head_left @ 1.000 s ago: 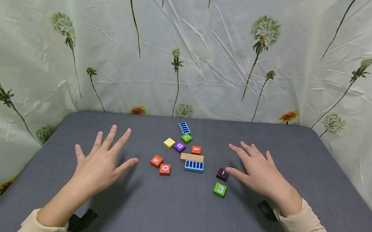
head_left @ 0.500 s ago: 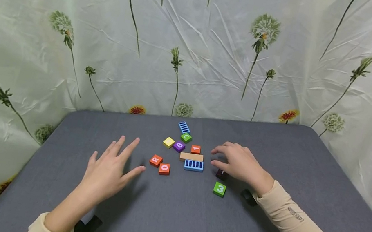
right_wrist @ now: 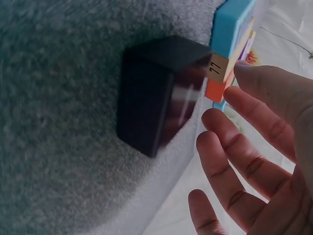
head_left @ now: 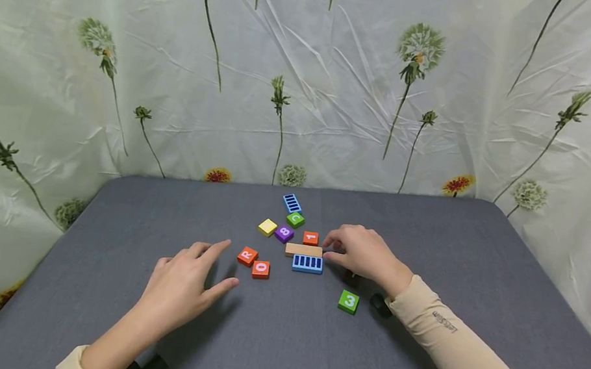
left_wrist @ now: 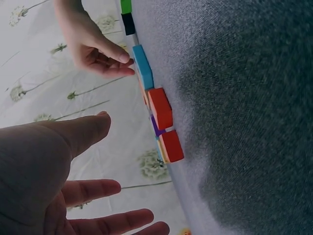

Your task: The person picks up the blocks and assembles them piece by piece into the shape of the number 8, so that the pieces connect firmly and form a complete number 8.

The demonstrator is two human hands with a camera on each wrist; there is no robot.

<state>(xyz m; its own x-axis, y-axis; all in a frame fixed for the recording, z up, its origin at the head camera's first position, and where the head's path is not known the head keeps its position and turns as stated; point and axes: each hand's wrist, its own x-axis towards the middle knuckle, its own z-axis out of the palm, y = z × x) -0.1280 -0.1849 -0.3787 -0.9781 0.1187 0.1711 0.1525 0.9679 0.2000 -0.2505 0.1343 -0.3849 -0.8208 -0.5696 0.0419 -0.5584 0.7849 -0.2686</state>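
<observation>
One plank [head_left: 304, 251] is being borne by the grey worktop [head_left: 266, 351], between the blue block [head_left: 308, 264] in front and the 1 block [head_left: 311, 239] behind. Just beside its right end the right grip [head_left: 366, 255] is being held with fingers curved and thumb apart; nothing is being visibly grasped, though whether the plank is being touched cannot be told. Beneath that grip the dark block [right_wrist: 151, 93] is being partly hidden from the head view, while the 3 block [head_left: 349, 301] is being shown whole, nearer the front.

The left grip [head_left: 179, 281] is being held released above the worktop, forefinger and thumb spread, near the R block [head_left: 247, 256] and the 0 block [head_left: 261, 269]. Farther back, the 8 block [head_left: 283, 234] is being flanked on its left by the yellow block [head_left: 267, 227]; beyond them the C block [head_left: 295, 219] is being backed by the far blue block [head_left: 293, 203].
</observation>
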